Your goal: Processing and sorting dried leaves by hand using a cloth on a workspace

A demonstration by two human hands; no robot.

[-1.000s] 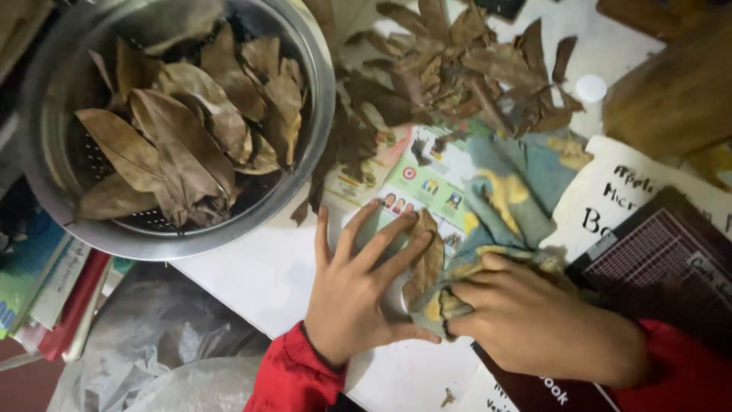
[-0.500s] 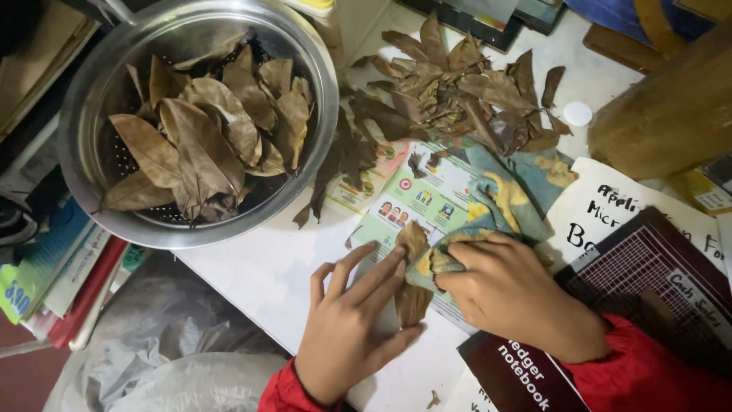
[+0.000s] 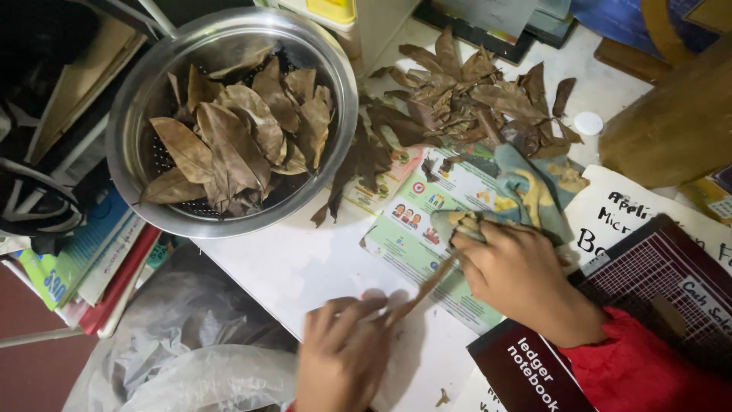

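Cluttered white desk, dry brown leaves everywhere, one being wiped clean.

Left hand [image 3: 343, 355] at six o'clock, fingers loosely curled, pinches the stem end of a dry leaf [image 3: 421, 291], while the right hand [image 3: 512, 275] at four o'clock is closed around a bunched cloth [image 3: 534, 191] pressed on the leaf's far end (edge-on, hard to read). Wiping looks mid-stroke; next calls for dropping it into the steel colander [image 3: 229, 122] at ten o'clock, then picking from the pile [image 3: 473, 99] at one.
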